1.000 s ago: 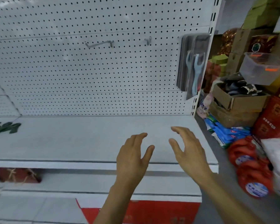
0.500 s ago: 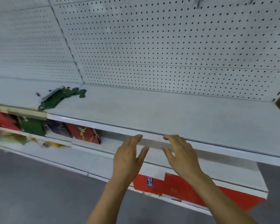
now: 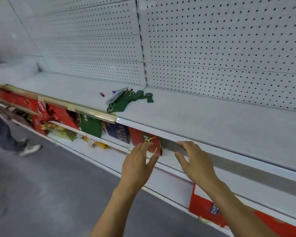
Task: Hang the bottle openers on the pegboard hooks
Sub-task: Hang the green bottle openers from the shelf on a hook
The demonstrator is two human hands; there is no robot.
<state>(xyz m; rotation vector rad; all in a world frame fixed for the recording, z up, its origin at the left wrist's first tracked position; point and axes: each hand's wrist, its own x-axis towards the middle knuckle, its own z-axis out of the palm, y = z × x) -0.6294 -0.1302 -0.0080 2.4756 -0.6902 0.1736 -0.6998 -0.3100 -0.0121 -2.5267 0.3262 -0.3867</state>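
Observation:
A heap of green bottle openers (image 3: 126, 100) lies on the white shelf (image 3: 203, 115), close to the white pegboard (image 3: 220, 45) behind it. One green opener (image 3: 149, 97) sits a little apart at the heap's right. A clear packet (image 3: 115, 96) rests on the heap's left side. My left hand (image 3: 138, 166) and my right hand (image 3: 194, 162) hover side by side in front of the shelf's lower edge, fingers spread, holding nothing. Both are well below and right of the heap. No hooks show on this stretch of pegboard.
Red, green and blue gift boxes (image 3: 91, 127) fill the lower shelf. A small red item (image 3: 101, 94) lies left of the heap. Another person's legs and shoes (image 3: 26, 147) stand on the grey floor at the left. A red carton (image 3: 210, 206) sits at bottom right.
The view has swung left along the shelf: the hung openers and hooks at the right left the frame, and the green heap moved toward the centre. Both hands stayed empty and spread.

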